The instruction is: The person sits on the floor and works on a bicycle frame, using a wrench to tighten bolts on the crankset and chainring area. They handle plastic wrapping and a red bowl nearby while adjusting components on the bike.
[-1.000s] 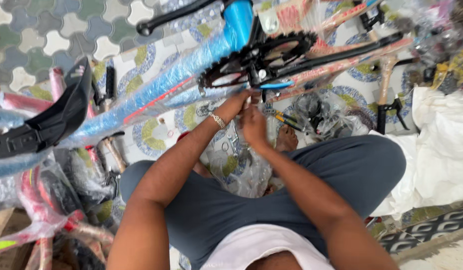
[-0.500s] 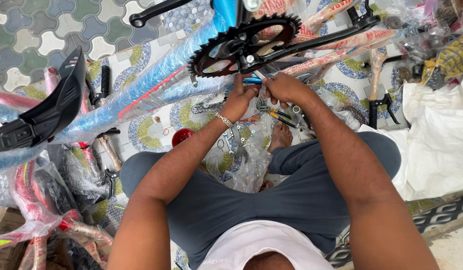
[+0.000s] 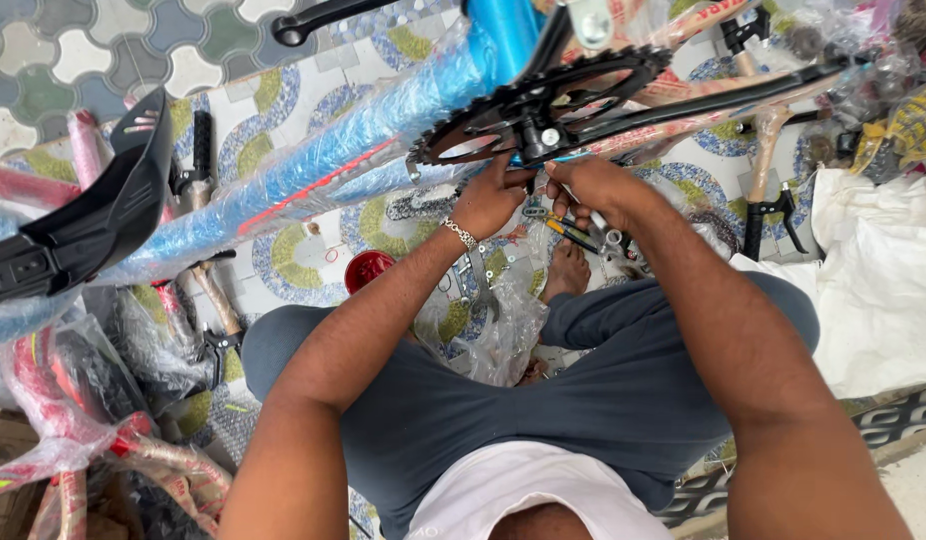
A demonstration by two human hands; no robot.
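From the left I see wrapped red frames (image 3: 43, 420), a red cup (image 3: 368, 270) (contents hidden) on the patterned floor (image 3: 43, 60). My left hand (image 3: 493, 195) and right hand (image 3: 588, 185) pinch the black chainring (image 3: 538, 105) hub on the blue frame (image 3: 313, 160).

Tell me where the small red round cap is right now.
In the head view the red round cap lies on the patterned floor left of centre, just under the blue wrapped bicycle frame and beside the left forearm.
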